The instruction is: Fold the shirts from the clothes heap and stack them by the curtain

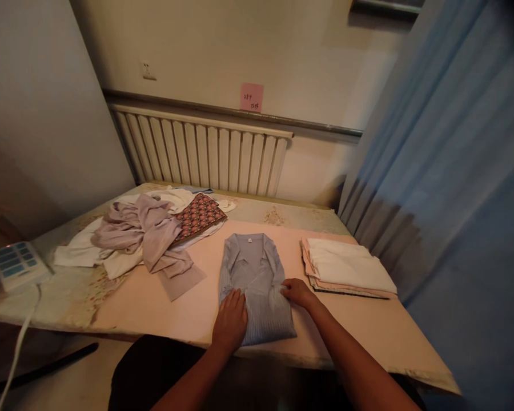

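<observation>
A grey-blue ribbed shirt point(263, 314) lies folded into a rectangle in front of me, its collar at the far end and a small white label inside the neck. My left hand point(231, 319) rests flat over the shirt's left side, fingers stretched forward. At the right edge, my right hand point(297, 292) has its fingers curled and pinched on the fabric. The shirt's lower left part is hidden under my left hand.
A heap of loose clothes point(141, 225) with a red patterned cloth point(200, 217) is on the left. Folded garments point(346, 265) are stacked on the right. A white power strip point(19, 264) sits at the table's left end. A blue curtain point(432, 200) hangs along the right.
</observation>
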`<action>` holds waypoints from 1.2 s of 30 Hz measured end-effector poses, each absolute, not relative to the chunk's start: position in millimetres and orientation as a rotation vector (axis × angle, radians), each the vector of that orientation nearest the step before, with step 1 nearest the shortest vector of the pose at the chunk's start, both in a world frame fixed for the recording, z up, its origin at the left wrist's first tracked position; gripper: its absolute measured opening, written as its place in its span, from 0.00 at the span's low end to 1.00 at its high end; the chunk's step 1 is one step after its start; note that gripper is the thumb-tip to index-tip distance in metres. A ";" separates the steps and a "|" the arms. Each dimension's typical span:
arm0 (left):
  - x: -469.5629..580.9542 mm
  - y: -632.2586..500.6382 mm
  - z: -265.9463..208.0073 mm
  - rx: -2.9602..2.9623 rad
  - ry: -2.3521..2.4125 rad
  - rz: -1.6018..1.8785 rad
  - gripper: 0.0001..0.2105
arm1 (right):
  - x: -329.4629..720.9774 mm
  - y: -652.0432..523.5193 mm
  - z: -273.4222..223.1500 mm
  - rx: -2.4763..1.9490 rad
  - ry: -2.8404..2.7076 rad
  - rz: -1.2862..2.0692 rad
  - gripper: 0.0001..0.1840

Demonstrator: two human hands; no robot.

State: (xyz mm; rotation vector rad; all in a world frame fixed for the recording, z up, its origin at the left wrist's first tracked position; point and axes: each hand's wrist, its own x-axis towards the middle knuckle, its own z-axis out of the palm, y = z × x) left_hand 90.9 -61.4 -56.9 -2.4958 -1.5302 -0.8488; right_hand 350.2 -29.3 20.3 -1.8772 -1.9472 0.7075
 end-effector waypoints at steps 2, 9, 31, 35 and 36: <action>90.9 -61.9 -55.6 -2.499 -1.530 -0.852 0.18 | 349.0 -27.4 19.3 -1.877 -1.878 0.695 0.08; 90.8 -62.3 -54.1 -2.517 -1.557 -0.790 0.19 | 346.9 -28.1 3.8 -1.839 -1.621 0.739 0.06; 92.0 -61.9 -53.0 -2.515 -1.559 -0.782 0.19 | 359.8 -68.9 -22.4 -1.894 -1.294 0.646 0.19; 91.5 -62.2 -53.2 -2.516 -1.568 -0.797 0.19 | 355.4 -84.4 -29.2 -1.877 -1.258 0.801 0.17; 91.3 -62.2 -53.5 -2.518 -1.568 -0.811 0.19 | 354.8 -87.8 -30.1 -1.874 -1.257 0.833 0.16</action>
